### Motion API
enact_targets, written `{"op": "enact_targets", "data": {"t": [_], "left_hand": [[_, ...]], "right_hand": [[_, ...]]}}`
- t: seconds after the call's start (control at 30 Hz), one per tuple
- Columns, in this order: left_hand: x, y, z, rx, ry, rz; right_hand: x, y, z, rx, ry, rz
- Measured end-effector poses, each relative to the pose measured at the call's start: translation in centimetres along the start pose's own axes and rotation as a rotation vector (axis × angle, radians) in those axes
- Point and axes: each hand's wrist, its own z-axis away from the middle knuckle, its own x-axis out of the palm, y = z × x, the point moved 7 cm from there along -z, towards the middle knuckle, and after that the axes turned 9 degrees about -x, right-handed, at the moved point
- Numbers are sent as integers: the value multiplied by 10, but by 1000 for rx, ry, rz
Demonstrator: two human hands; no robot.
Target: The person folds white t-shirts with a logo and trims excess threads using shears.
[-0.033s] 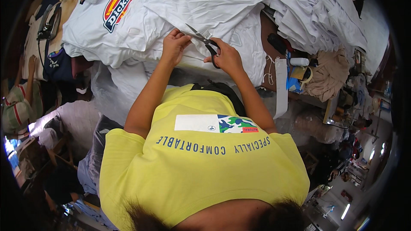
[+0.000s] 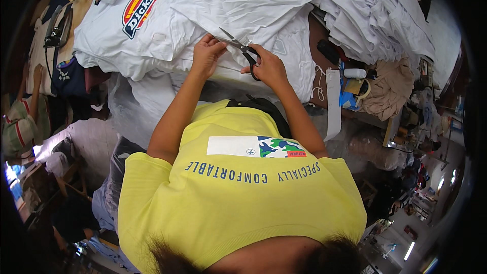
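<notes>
White shirts (image 2: 213,0) lie in a crumpled spread across the work surface in front of me, one with a red, yellow and navy printed emblem (image 2: 143,7). Held in my right hand (image 2: 271,67) is a pair of dark-handled scissors (image 2: 248,56), its blades parted and pointing up-left over the cloth. My left hand (image 2: 206,57) is closed in a pinch just left of the blades. What its fingertips grip is too small to make out. A small white label (image 2: 245,41) shows on the cloth close to the scissors.
Stacked white garments (image 2: 373,15) rise at the far right. Below them sit a tape roll (image 2: 363,90), a white bottle (image 2: 354,73) and brown cloth (image 2: 388,91). A white strip (image 2: 333,104) hangs over the near edge. Another person's arm (image 2: 36,94) shows at left, beside dark garments (image 2: 71,78).
</notes>
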Motion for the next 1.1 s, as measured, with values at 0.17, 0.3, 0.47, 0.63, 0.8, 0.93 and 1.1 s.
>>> {"op": "enact_targets", "data": {"t": [0.17,0.3,0.47,0.63,0.8,0.93,1.1], "left_hand": [[1,1,1,4,5,-7],[0,-2,-1,-8,-1,-28],[-3,-2,0,-15,3,-38],[0,0,2,-5,-2,-39],[-1,1,1,-10,-5,-50],[-2,-4,-1,-29,-13,-62],[7,-2,1,-37,-39,-86]], "right_hand": [[10,11,2,56,-48,-48],[18,27,10,78,-3,-140],[6,2,1,33,-15,29],[6,-5,-10,7,10,22],[14,3,-8,47,-33,14],[21,17,-1,128,-60,-194],[-6,45,26,141,203,-169]]}}
